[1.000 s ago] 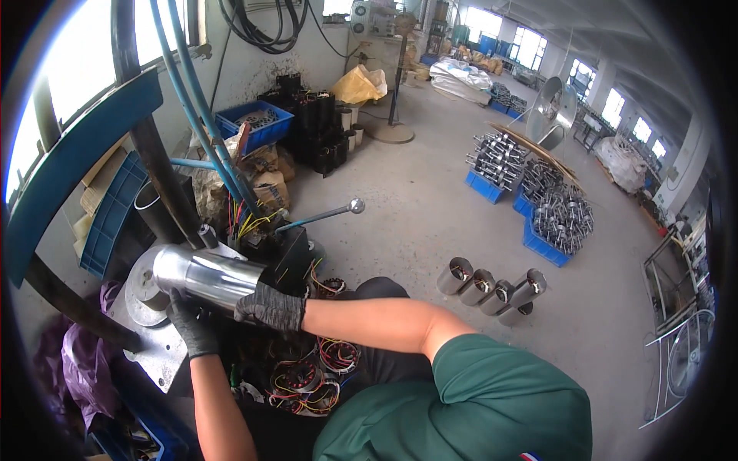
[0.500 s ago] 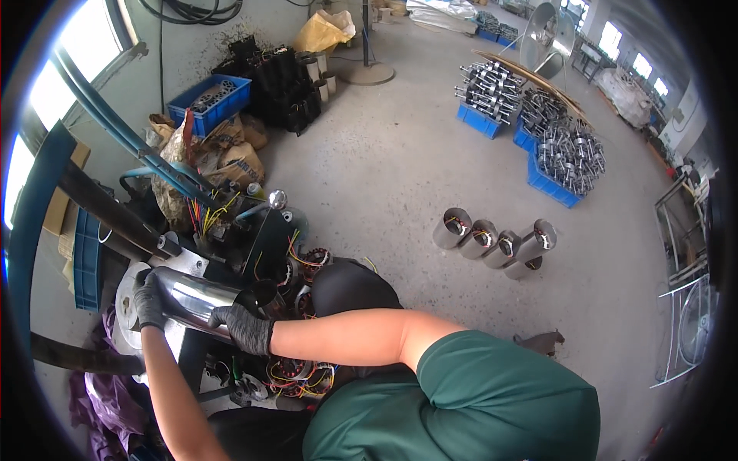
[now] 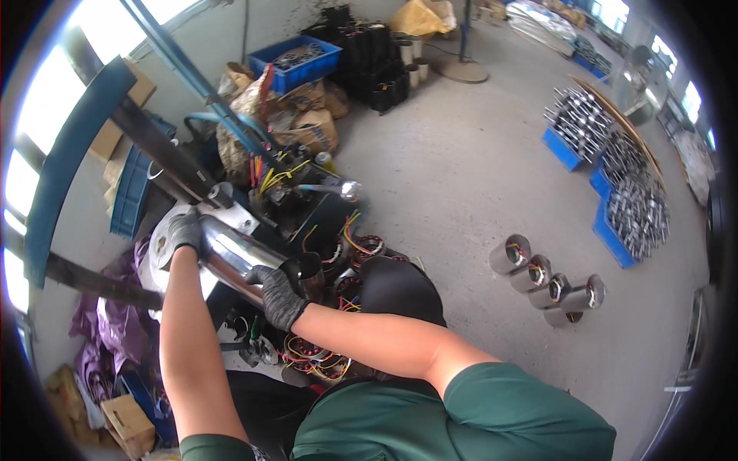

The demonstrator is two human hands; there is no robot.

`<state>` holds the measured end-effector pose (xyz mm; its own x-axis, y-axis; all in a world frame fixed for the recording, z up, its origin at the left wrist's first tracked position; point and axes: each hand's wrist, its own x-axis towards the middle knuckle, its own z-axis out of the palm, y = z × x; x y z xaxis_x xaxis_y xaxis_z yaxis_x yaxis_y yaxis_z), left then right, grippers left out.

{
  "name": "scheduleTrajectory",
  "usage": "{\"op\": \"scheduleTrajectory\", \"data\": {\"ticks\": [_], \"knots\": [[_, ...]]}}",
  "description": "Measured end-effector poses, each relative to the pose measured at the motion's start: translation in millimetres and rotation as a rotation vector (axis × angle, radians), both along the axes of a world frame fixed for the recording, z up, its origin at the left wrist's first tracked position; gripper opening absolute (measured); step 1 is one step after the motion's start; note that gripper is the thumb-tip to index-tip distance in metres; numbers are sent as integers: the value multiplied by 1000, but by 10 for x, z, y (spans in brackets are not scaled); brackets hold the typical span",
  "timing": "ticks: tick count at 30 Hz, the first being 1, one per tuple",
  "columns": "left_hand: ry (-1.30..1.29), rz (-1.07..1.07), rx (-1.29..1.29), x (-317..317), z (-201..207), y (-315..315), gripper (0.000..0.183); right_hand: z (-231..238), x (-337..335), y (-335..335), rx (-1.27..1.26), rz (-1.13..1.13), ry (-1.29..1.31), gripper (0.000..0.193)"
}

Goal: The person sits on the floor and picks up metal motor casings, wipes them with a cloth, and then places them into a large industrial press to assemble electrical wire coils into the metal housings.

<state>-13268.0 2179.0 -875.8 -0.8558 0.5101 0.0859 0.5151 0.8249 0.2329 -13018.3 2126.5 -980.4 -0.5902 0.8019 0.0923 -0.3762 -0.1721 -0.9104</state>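
A shiny metal cylinder [image 3: 240, 252] lies slanted across a machine with a pale metal plate [image 3: 209, 283]. My left hand [image 3: 185, 231], in a grey glove, closes over the cylinder's far left end beside a pale round disc [image 3: 160, 244]. Near its other end, my gloved right hand [image 3: 278, 296] grips the cylinder from the near side, fingers bent around it. A darker open tube [image 3: 310, 275] stands just right of that end. Round motor stators with coloured wires [image 3: 307, 349] lie below and right of my right hand. The glove hides part of the cylinder's right end.
Several metal cylinders with wires inside [image 3: 538, 273] stand on the floor to the right. Blue crates of shafted metal parts [image 3: 634, 219] sit farther back. A lever with a ball knob [image 3: 351, 190] juts out beyond the stators. Purple sacking [image 3: 121, 330] lies at the left.
The view has turned, so the surroundings sit farther right and the machine is nearer the middle. Both hands stay on the cylinder, which keeps about the same place on the machine.
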Motion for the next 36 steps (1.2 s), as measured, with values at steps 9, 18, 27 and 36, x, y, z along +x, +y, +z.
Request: {"op": "scheduleTrajectory", "data": {"ticks": [9,18,27,36], "knots": [[167,-48,-142,844,568,-216,39,77,205,-78,66,-5,-23,17],[193,-201,-144,-60,-190,42,33,332,354,-38,-629,-5,61,12],[46,-53,58,-102,-329,77,43,278,413,-34,-997,102,66,25],[-85,-74,20,311,37,243,49,-166,739,152,-179,328,-160,21]]}}
